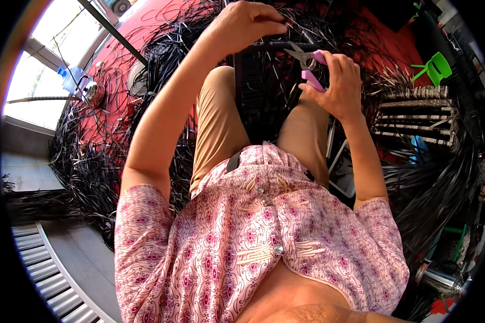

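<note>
In my right hand (339, 81) is a pair of spring-loaded snips (311, 67) with pink-purple handles. The handles and blades are spread apart, and the blades point up and left toward my other hand. My left hand (242, 24) is raised above my left knee with its fingers bent together; whatever they may pinch is too small to make out. A dark frame (238, 75) stands between my knees, with a black bar running across just below the hands. Long thin black strips (172, 48) lie heaped around and behind it.
Tangled black strips cover much of the red floor (108, 75). To the right are a striped woven piece (415, 116), a green plastic chair (435, 69) and a metal flask (442, 277). A blue water jug (71, 79) stands far left, by the bright doorway.
</note>
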Tool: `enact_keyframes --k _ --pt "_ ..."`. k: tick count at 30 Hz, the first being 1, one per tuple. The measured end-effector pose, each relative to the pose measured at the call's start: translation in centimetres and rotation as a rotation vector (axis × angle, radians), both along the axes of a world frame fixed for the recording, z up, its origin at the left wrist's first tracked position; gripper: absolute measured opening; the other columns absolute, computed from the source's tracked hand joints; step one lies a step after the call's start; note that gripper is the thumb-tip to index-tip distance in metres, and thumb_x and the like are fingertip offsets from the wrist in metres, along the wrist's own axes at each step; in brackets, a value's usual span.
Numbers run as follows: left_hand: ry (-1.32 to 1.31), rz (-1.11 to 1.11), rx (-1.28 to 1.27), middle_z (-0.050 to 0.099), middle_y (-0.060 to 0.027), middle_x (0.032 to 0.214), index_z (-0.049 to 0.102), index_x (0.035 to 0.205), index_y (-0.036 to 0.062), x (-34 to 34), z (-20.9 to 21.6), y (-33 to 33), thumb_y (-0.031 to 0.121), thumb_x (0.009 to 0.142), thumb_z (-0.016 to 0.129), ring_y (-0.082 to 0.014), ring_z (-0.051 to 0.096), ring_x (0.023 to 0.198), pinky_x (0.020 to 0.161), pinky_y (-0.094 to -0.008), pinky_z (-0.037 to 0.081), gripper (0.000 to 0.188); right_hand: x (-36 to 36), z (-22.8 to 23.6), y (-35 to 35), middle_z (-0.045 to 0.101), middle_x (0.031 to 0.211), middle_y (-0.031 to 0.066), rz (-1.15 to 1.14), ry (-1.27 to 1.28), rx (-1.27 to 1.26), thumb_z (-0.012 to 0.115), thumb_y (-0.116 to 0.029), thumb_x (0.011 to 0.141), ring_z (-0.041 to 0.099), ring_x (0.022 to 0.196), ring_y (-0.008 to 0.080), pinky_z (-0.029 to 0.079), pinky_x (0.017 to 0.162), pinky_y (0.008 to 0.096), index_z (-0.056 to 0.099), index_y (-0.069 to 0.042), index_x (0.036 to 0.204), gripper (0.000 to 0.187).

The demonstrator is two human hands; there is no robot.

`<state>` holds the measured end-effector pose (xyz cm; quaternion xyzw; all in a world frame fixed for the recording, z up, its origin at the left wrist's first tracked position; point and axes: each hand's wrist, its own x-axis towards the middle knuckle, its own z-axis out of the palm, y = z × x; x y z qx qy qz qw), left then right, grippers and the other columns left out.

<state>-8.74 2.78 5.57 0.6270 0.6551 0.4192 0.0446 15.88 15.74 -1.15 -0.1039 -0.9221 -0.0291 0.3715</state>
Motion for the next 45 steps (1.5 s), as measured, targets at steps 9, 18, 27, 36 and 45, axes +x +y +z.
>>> enact_keyframes --k 9,18,27,36,45 --pt "-0.053 -0.253 -0.194 0.059 0.0031 0.067 0.070 0.083 0.0009 -1.3 2.8 -1.6 0.019 0.089 0.074 -0.0029 0.050 0.064 0.059 -0.0236 0.040 0.020 -3.7 1.9 0.4 0.054 0.102 0.0034 0.052 -0.128 0.226 0.087 -0.041 0.065 0.054 0.099 0.0229 0.041 0.091 0.0391 0.057 -0.014 0.125 0.073" --pt "-0.005 -0.197 -0.256 0.064 0.0009 0.068 0.070 0.085 0.0001 -1.3 3.7 -2.4 0.020 0.089 0.074 -0.0042 0.059 0.068 0.065 -0.0239 0.047 0.021 -4.8 1.0 1.2 0.057 0.093 0.0034 0.085 -0.113 0.366 0.088 -0.033 0.064 0.057 0.087 0.0213 0.045 0.082 0.0359 0.058 -0.009 0.119 0.067" --pt "-0.174 -0.092 -0.167 0.064 -0.0023 0.064 0.069 0.079 -0.0010 0.2 4.1 -2.1 0.018 0.089 0.075 -0.0073 0.059 0.060 0.059 -0.0282 0.048 0.022 -4.1 0.1 1.7 0.058 0.089 0.0048 0.094 -0.094 0.445 0.086 -0.030 0.067 0.060 0.082 0.0203 0.047 0.078 0.0342 0.058 -0.005 0.116 0.062" --pt "-0.446 0.036 0.243 0.071 -0.0045 0.082 0.070 0.101 -0.0023 -3.1 3.6 0.2 0.014 0.096 0.068 -0.0105 0.066 0.069 0.068 -0.0244 0.055 0.017 -2.5 0.1 1.6 0.063 0.102 0.0071 0.079 0.037 0.204 0.085 -0.031 0.071 0.063 0.096 0.0250 0.049 0.083 0.0409 0.056 -0.004 0.129 0.070" --pt "0.615 0.215 0.149 0.066 -0.0180 0.116 0.064 0.126 0.0019 0.6 -2.1 -5.1 0.039 0.085 0.073 -0.0352 0.058 0.116 0.103 -0.0449 0.040 0.056 12.7 -17.6 8.5 0.054 0.079 0.0036 -0.436 0.310 -1.313 0.078 -0.039 0.085 0.048 0.049 0.0092 0.046 0.059 0.0292 0.049 -0.010 0.079 0.042"
